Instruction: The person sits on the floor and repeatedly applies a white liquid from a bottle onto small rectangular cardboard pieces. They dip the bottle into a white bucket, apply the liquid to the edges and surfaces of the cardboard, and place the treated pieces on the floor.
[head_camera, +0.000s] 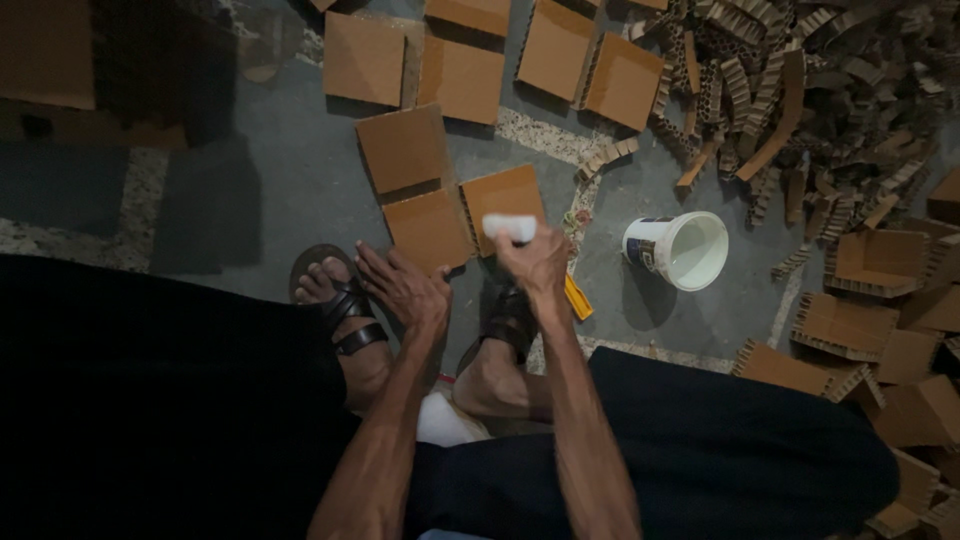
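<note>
My right hand (535, 262) grips a small white object (510, 227), held over a brown cardboard square (505, 195) on the floor. My left hand (402, 288) has its fingers spread and rests near the front edge of a second cardboard square (428, 228) beside it. A third square (403, 147) lies just beyond those two. My sandalled feet (345, 305) sit right behind the hands.
A white plastic bucket (682, 250) lies tipped on the floor to the right. More cardboard squares (460, 78) lie further out. A heap of corrugated cardboard strips (800, 90) fills the upper right. A yellow tool (578, 298) lies by my right foot.
</note>
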